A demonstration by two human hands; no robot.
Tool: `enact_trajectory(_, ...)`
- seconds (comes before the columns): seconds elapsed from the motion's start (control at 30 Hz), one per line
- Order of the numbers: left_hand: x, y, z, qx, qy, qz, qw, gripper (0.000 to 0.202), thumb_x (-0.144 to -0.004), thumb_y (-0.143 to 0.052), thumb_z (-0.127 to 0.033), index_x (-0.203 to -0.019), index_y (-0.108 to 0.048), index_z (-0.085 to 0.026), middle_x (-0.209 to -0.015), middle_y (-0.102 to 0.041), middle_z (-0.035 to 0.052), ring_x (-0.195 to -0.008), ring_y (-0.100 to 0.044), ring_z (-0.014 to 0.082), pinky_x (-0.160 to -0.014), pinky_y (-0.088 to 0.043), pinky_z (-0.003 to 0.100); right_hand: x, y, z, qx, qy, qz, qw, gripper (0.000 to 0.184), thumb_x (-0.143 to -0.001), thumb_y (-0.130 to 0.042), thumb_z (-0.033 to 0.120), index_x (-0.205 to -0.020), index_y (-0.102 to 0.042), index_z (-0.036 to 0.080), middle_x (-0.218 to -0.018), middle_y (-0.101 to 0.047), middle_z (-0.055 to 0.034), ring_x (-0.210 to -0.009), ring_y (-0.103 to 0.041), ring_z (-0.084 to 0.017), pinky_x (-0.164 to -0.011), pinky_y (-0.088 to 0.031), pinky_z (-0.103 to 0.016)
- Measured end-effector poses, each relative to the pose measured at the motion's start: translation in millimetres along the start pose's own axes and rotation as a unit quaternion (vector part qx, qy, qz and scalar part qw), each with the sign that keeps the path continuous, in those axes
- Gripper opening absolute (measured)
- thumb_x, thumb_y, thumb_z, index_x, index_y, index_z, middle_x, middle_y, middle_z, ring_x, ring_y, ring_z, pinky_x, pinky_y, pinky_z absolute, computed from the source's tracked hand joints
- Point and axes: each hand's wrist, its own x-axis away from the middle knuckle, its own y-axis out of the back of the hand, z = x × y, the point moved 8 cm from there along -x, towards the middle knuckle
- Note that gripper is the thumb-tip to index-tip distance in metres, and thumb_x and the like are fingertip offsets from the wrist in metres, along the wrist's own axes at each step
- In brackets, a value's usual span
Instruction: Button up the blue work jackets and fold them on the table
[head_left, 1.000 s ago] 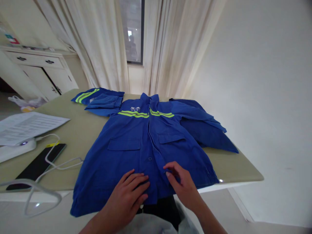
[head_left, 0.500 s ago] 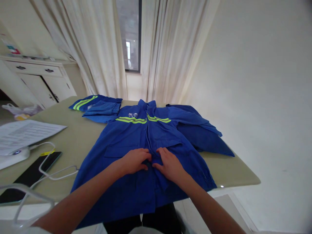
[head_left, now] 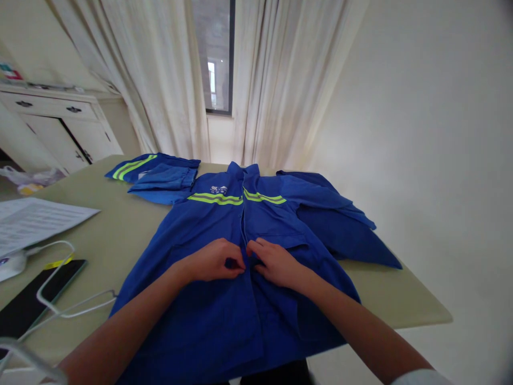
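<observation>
Cream curtains (head_left: pixel 156 69) hang in folds on both sides of a narrow, dark-framed window (head_left: pixel 214 48), its glass showing a small bright patch. A plain, pale wall (head_left: pixel 425 139) fills the right side. On the far left stands a whitish cabinet (head_left: pixel 90 125) with dark handles. The beige-green table (head_left: pixel 114 214) has a rounded corner; pale floor (head_left: pixel 332 369) shows below. The light is soft.
</observation>
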Motion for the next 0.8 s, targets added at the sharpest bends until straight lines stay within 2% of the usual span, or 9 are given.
enact_trajectory(0.1,11.3,-7.6,9.7,0.030,-0.002,-0.034,0.999,0.008,-0.091,-0.072,-0.019,-0.097,-0.078,-0.020,-0.089,-0.077,0.0012,-0.080,-0.071,0.0127,-0.076,-0.049,0.021,-2.7,-13.1,-12.3,-0.111,-0.027,-0.017,0.993,0.025,-0.083,-0.079,0.011,-0.099,-0.063,0.021,-0.087,-0.063,0.0021,-0.078,-0.060,-0.015,-0.071,-0.042,-0.026)
enact_trajectory(0.2,18.3,-11.1,9.0,0.018,-0.002,-0.039,0.999,0.008,-0.094,-0.069,-0.020,-0.099,-0.076,-0.021,-0.095,-0.076,0.0019,-0.086,-0.070,0.0134,-0.080,-0.050,0.022,0.3,-21.9,-27.3,-0.214,-0.077,-0.062,0.972,0.034,-0.077,-0.086,0.012,-0.100,-0.063,0.020,-0.086,-0.063,0.0034,-0.073,-0.058,-0.013,-0.067,-0.043,-0.024)
enact_trajectory(0.27,18.9,-9.3,3.0,0.014,-0.007,-0.043,0.999,0.009,-0.095,-0.067,-0.020,-0.100,-0.074,-0.022,-0.108,-0.076,0.0040,-0.098,-0.070,0.0156,-0.089,-0.051,0.025,3.2,-21.6,-30.5,-0.222,-0.083,-0.089,0.967,0.035,-0.074,-0.088,0.012,-0.099,-0.064,0.020,-0.087,-0.062,0.0030,-0.075,-0.058,-0.013,-0.067,-0.043,-0.024)
enact_trajectory(0.33,17.6,-8.0,-1.9,0.015,0.000,-0.043,0.999,0.012,-0.095,-0.064,-0.019,-0.103,-0.072,-0.022,-0.115,-0.075,0.0052,-0.106,-0.069,0.0176,-0.096,-0.051,0.027,4.8,-18.4,-27.1,-0.216,-0.064,-0.099,0.969,0.028,-0.075,-0.085,0.010,-0.091,-0.065,0.021,-0.086,-0.061,0.0026,-0.077,-0.057,-0.014,-0.068,-0.042,-0.024)
enact_trajectory(0.4,16.3,-9.2,-2.4,0.007,0.024,-0.039,0.999,0.016,-0.096,-0.061,-0.018,-0.108,-0.069,-0.023,-0.112,-0.074,0.0049,-0.104,-0.069,0.0180,-0.094,-0.051,0.028,6.3,-14.5,-22.9,-0.224,-0.048,-0.104,0.968,0.021,-0.079,-0.079,0.008,-0.088,-0.066,0.021,-0.083,-0.062,0.0023,-0.077,-0.058,-0.014,-0.069,-0.042,-0.025)
enact_trajectory(0.5,16.0,-12.6,0.2,-0.024,0.051,-0.034,0.998,0.016,-0.098,-0.058,-0.020,-0.111,-0.067,-0.023,-0.103,-0.073,0.0036,-0.095,-0.068,0.0174,-0.088,-0.051,0.028,9.7,-7.4,-20.4,-0.235,-0.049,-0.129,0.962,0.017,-0.083,-0.075,0.012,-0.096,-0.070,0.022,-0.084,-0.067,0.0011,-0.077,-0.060,-0.016,-0.071,-0.044,-0.027)
enact_trajectory(0.6,15.9,-13.4,-0.1,-0.033,0.038,-0.049,0.998,0.014,-0.102,-0.056,-0.022,-0.109,-0.067,-0.022,-0.101,-0.073,0.0032,-0.093,-0.067,0.0164,-0.086,-0.050,0.027,12.2,-4.7,-22.2,-0.245,-0.068,-0.144,0.956,0.007,-0.083,-0.075,0.019,-0.086,-0.068,0.021,-0.079,-0.068,0.0010,-0.071,-0.059,-0.015,-0.067,-0.043,-0.026)
enact_trajectory(0.67,15.3,-12.6,-1.1,-0.016,0.024,-0.070,0.997,0.015,-0.104,-0.056,-0.024,-0.108,-0.069,-0.021,-0.101,-0.074,0.0034,-0.094,-0.068,0.0157,-0.086,-0.050,0.026,12.3,-6.0,-25.4,-0.276,-0.083,-0.143,0.947,0.009,-0.082,-0.076,0.023,-0.080,-0.067,0.021,-0.072,-0.065,0.0020,-0.066,-0.055,-0.013,-0.062,-0.040,-0.025)
enact_trajectory(0.8,14.0,-11.2,2.8,0.043,0.031,-0.113,0.992,0.012,-0.101,-0.063,-0.026,-0.102,-0.074,-0.021,-0.096,-0.077,0.0022,-0.088,-0.071,0.0142,-0.083,-0.052,0.023,9.3,-9.5,-27.1,-0.364,-0.073,-0.129,0.919,0.014,-0.083,-0.077,0.032,-0.084,-0.073,0.019,-0.068,-0.061,0.0027,-0.061,-0.049,-0.012,-0.056,-0.035,-0.024)
